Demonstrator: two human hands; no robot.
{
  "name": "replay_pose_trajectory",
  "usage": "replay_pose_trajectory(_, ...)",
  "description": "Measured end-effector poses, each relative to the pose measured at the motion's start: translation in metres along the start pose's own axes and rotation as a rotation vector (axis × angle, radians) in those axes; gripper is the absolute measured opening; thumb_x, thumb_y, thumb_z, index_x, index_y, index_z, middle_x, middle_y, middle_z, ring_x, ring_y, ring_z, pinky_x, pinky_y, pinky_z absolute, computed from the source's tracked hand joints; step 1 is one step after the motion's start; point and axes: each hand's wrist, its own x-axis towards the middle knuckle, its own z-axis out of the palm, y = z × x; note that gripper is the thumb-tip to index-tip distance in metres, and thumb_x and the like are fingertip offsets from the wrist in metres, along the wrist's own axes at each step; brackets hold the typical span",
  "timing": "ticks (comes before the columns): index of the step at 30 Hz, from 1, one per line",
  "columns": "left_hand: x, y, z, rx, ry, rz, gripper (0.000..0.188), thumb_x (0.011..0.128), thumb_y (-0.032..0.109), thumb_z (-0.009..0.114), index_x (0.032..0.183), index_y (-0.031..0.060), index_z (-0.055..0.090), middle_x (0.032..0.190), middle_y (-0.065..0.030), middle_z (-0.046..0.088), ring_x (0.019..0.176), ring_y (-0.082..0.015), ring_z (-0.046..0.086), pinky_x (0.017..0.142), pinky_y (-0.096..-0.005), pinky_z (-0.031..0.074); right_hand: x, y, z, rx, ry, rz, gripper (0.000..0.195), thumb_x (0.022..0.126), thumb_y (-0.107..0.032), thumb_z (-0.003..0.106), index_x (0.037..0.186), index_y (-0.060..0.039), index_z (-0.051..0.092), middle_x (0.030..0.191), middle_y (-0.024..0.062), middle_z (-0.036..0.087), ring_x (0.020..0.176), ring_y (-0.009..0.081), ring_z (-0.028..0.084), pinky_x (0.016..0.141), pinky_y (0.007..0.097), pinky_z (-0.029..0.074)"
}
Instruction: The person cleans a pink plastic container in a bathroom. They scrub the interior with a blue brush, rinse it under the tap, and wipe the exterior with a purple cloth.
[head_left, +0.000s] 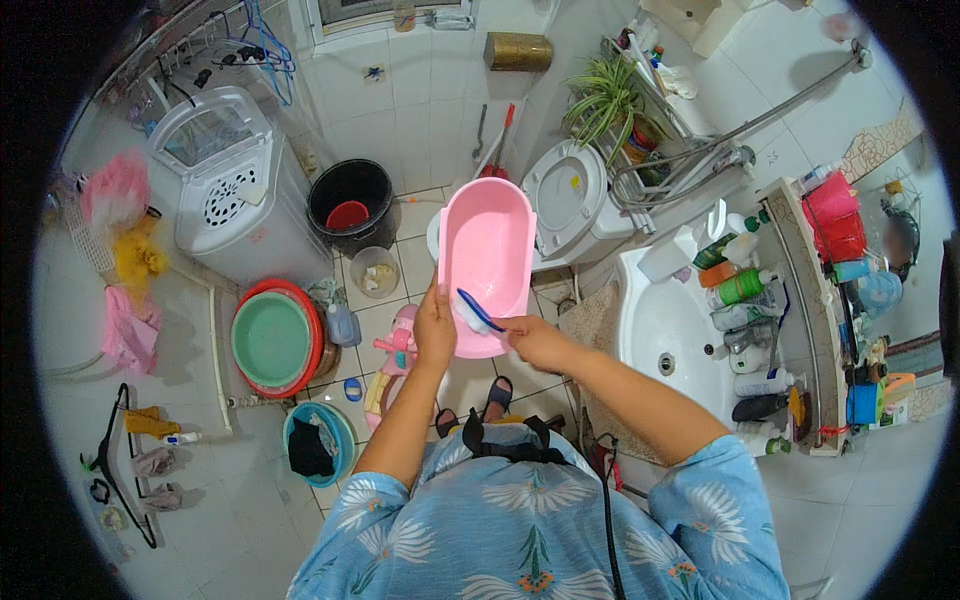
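Note:
A pink plastic basin (489, 225), long with a rounded far end, is held up in front of me with its hollow side facing me. My left hand (435, 326) grips its left rim near the close end. In my right hand (536, 341) is a blue-backed scrub brush (478, 310) with white bristles. The bristles lie against the basin's inner surface near its close end; whether they press on it I cannot tell. Small bright spots, perhaps wet, show on the pink plastic beyond the brush.
A white washbasin (667, 330) and a shelf of bottles (739, 289) stand on the right. Ahead are a toilet (566, 199) and a black bucket (351, 202). Left are a washing machine (232, 202), stacked green and red basins (271, 339) and a blue basin of cloth (341, 435). A pink toy (397, 337) stands near my feet.

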Motion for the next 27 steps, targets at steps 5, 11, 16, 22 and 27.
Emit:
replay_pose_trajectory(5, 0.002, -0.012, -0.001, 0.053, -0.055, 0.162, 0.041, 0.104, 0.026, 0.037, 0.139, 0.0054, 0.047, 0.131, -0.0174, 0.057, 0.12, -0.0259, 0.055, 0.101, -0.0321, 0.041, -0.006, -0.066, -0.02, -0.962, -0.138, 0.164, 0.04, 0.085, -0.011, 0.049, 0.123, -0.009, 0.063, 0.102, 0.0202, 0.067, 0.09, 0.0377, 0.065, 0.08, 0.0435, 0.052)
replay_pose_trajectory(11, -0.002, -0.007, 0.004, -0.083, 0.068, 0.027, 0.046, 0.104, 0.029, 0.04, 0.136, -0.0021, 0.048, 0.131, -0.0166, 0.056, 0.121, -0.0208, 0.052, 0.101, -0.0303, 0.039, -0.014, -0.039, 0.009, -0.461, 0.107, -0.033, 0.043, 0.087, -0.015, 0.051, 0.129, -0.0102, 0.057, 0.099, 0.0215, 0.067, 0.089, 0.0391, 0.065, 0.082, 0.0459, 0.05)
replay_pose_trajectory(16, 0.01, 0.005, -0.018, -0.136, 0.052, -0.112, 0.048, 0.103, 0.032, 0.044, 0.135, -0.0031, 0.049, 0.127, -0.0146, 0.059, 0.116, -0.0182, 0.054, 0.099, -0.0284, 0.041, -0.05, -0.093, -0.027, -0.9, 0.077, 0.092, 0.04, 0.086, -0.015, 0.05, 0.124, -0.0132, 0.061, 0.089, 0.0179, 0.068, 0.082, 0.0327, 0.067, 0.072, 0.0479, 0.053)
replay_pose_trajectory(22, 0.024, 0.078, -0.036, -0.218, 0.011, -0.094, 0.044, 0.103, 0.031, 0.045, 0.13, -0.0024, 0.053, 0.117, -0.0088, 0.063, 0.103, -0.0126, 0.057, 0.089, -0.026, 0.045, -0.054, -0.12, -0.056, -0.98, 0.291, -0.194, 0.041, 0.085, -0.013, 0.055, 0.125, -0.0125, 0.059, 0.076, 0.0134, 0.066, 0.068, 0.0312, 0.065, 0.056, 0.0453, 0.051)
replay_pose_trajectory(27, 0.042, 0.092, -0.04, -0.461, 0.025, -0.15, 0.044, 0.102, 0.03, 0.046, 0.134, -0.0008, 0.049, 0.117, -0.008, 0.063, 0.102, -0.0119, 0.057, 0.089, -0.026, 0.046, -0.087, -0.102, -0.053, -0.742, 0.388, -0.416, 0.046, 0.083, -0.013, 0.058, 0.129, -0.017, 0.058, 0.068, 0.0093, 0.06, 0.06, 0.0312, 0.061, 0.053, 0.0442, 0.048)
